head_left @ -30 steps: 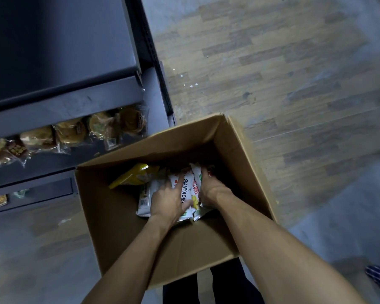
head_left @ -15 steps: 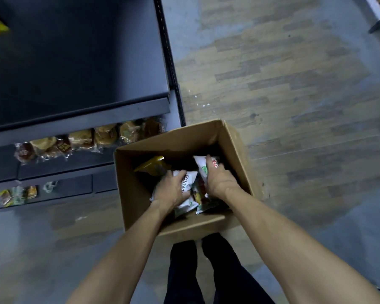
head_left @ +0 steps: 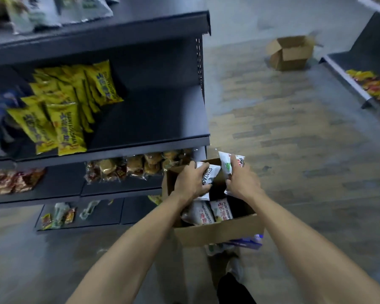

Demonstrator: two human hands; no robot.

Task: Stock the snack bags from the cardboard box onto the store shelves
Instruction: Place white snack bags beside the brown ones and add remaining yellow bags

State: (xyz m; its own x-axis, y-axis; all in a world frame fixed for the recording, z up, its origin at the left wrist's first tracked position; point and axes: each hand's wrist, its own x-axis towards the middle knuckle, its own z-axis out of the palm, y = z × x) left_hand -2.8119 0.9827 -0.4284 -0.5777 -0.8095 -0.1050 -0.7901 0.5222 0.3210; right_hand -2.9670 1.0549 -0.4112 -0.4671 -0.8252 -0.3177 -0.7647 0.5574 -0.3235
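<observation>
An open cardboard box (head_left: pixel 217 231) stands on the floor beside the dark shelving. Above its opening my left hand (head_left: pixel 190 183) grips a white snack bag (head_left: pixel 207 175) with black lettering. My right hand (head_left: pixel 241 181) grips another white snack bag (head_left: pixel 227 164) with green and red print, held upright. More white snack bags (head_left: pixel 206 212) lie inside the box. The dark middle shelf (head_left: pixel 154 119) carries yellow snack bags (head_left: pixel 64 110) on its left part and bare surface on its right.
A lower shelf holds clear-wrapped pastries (head_left: pixel 136 166) and red packets (head_left: pixel 11 181). The bottom shelf (head_left: pixel 101 213) has a few small packets. A second open cardboard box (head_left: pixel 290 52) sits on the floor far right, near another shelf with colourful packets (head_left: pixel 375 86). Wood-pattern floor lies to the right.
Both hands have risen out of the box, each with a white snack bag. My view has lifted from the box up to the shelves.
</observation>
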